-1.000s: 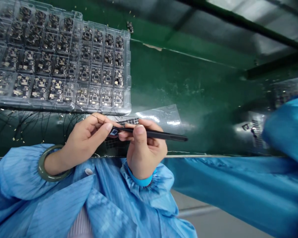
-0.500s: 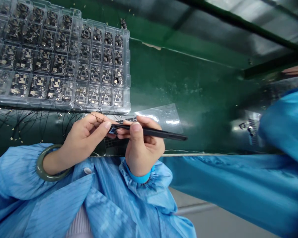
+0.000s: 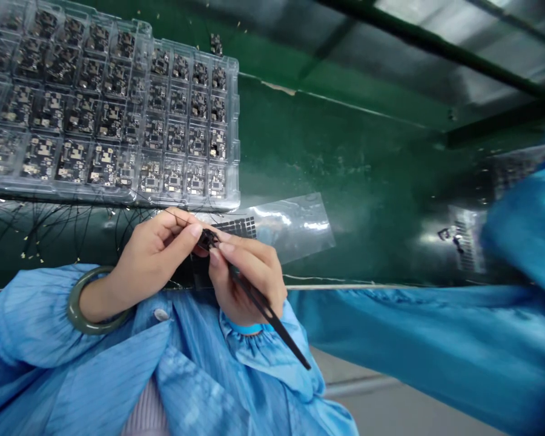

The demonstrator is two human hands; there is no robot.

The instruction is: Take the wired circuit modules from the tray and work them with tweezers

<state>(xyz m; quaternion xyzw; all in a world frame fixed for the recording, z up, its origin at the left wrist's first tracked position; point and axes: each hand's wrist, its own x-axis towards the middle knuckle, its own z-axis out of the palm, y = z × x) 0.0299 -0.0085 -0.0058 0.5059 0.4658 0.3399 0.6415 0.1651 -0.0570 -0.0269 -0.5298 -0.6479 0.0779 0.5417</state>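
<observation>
My left hand (image 3: 157, 260) is clamped on a small dark module (image 3: 206, 240), pinching it between thumb and fingers at the centre of my view. My right hand (image 3: 249, 284) is closed around black tweezers (image 3: 267, 318), their tips at the module and their tail pointing to 5 o'clock. A clear tray (image 3: 234, 139) of circuit boards sits at 10 o'clock, and a plastic sheet (image 3: 295, 227) lies at 3 o'clock.
</observation>
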